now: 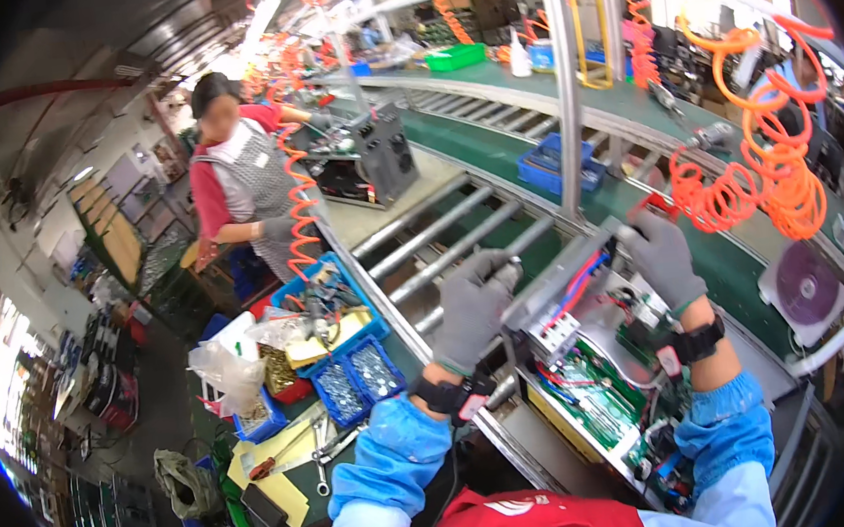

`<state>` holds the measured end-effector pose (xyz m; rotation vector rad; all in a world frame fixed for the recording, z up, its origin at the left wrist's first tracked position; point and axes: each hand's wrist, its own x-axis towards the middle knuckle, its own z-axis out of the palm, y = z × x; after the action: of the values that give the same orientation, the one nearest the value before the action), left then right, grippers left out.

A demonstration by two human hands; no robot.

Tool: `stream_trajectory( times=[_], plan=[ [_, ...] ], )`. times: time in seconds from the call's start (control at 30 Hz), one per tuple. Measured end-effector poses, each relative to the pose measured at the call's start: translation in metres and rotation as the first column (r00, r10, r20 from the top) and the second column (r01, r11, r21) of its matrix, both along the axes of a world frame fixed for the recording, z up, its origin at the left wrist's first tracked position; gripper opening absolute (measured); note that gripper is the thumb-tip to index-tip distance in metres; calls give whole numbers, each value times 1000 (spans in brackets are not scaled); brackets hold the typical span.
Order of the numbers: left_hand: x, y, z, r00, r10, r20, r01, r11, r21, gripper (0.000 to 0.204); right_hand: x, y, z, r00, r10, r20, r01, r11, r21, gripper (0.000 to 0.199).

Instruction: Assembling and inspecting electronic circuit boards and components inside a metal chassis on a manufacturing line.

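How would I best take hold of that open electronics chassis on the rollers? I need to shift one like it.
Likely by its two far metal corners, a hand coming in from each side, as the left hand and right hand do on the chassis. Its open top bares circuit boards and wires.

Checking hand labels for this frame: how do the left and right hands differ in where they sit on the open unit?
The left hand lies palm-down over the near-left end of the open metal unit, beside the conveyor rollers; the right hand reaches to the unit's far top edge. The left hand's fingers spread flatter; the right hand's curl around the edge. Both wear grey gloves, dark wrist straps and blue sleeve covers.
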<state>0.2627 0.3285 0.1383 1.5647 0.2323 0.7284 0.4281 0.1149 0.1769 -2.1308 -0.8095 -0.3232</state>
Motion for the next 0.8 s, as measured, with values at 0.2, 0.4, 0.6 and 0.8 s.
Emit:
stream_trajectory(
  times=[0.2, 0.4, 0.6, 0.8],
  plan=[
    [-5, -40, 43, 996, -54, -68, 58, 996, 69, 21, -63, 13, 37, 883, 463, -83, -445, 879, 169, 26],
    [-3, -48, 32, 996, 33, 85, -76, 821, 566, 22, -71, 8, 34, 888, 456, -61, -448, 887, 111, 25],
    [-11, -48, 48, 944, -284, -167, 266, 956, -126, 21, -64, 7, 19, 862, 476, -176, -438, 872, 217, 24],
    [-8, -23, 29, 989, -117, -87, 97, 973, -207, 19, -16, -7, -12, 786, 318, -530, -250, 948, 198, 19]
  ],
)
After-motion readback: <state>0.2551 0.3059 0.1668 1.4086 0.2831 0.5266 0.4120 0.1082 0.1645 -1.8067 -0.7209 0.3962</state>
